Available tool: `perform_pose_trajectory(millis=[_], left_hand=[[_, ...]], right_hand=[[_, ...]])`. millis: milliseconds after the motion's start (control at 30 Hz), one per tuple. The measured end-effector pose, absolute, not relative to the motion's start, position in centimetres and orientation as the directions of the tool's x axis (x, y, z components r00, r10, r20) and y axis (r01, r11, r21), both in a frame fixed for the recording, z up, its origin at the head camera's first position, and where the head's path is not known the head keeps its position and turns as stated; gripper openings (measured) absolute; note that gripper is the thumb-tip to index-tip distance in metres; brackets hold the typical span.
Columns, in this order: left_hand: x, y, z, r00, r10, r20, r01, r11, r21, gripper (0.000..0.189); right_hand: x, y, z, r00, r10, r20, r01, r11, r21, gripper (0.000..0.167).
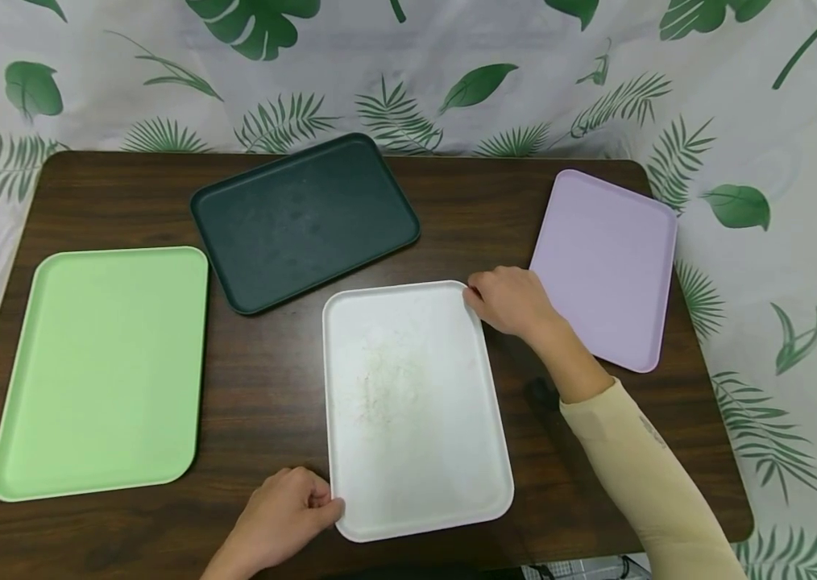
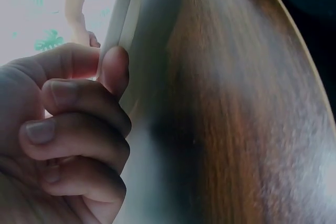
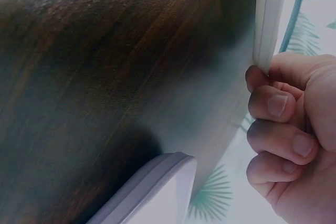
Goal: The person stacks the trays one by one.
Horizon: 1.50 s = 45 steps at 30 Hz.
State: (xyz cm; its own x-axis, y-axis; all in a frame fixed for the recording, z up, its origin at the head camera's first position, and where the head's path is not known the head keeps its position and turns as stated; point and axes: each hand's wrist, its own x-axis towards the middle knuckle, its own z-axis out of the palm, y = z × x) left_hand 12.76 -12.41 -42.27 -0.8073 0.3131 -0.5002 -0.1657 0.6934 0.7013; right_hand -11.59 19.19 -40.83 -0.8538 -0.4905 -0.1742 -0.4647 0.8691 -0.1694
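Note:
Between my two hands is a white tray (image 1: 416, 419) with brownish marks on its surface. My left hand (image 1: 279, 515) pinches its near left corner between thumb and index finger, the other fingers curled. At the far right corner my right hand (image 1: 510, 302) grips the rim in the same way. Both wrist views show the thin white rim (image 2: 119, 19) between thumb and finger, with the wooden table beneath. Close beside my right hand lies a lilac tray (image 1: 607, 270), whose corner also shows in the right wrist view.
A dark green tray (image 1: 307, 221) lies slanted at the back of the brown wooden table (image 1: 263, 387). On the left lies a light green tray (image 1: 104, 370). A white cloth with green leaf prints (image 1: 408, 48) hangs behind the table.

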Motion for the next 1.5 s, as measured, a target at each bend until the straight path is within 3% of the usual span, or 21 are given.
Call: perform_pose_trajectory(millis=[1500], left_hand=[[12.81,-11.79,-42.95,-0.832,0.286,-0.476,-0.111,0.755,0.647,0.039]], right_hand=[[-12.25,18.73,-41.78,-0.857,-0.443,-0.264,-0.413,0.896,-0.165,0.032]])
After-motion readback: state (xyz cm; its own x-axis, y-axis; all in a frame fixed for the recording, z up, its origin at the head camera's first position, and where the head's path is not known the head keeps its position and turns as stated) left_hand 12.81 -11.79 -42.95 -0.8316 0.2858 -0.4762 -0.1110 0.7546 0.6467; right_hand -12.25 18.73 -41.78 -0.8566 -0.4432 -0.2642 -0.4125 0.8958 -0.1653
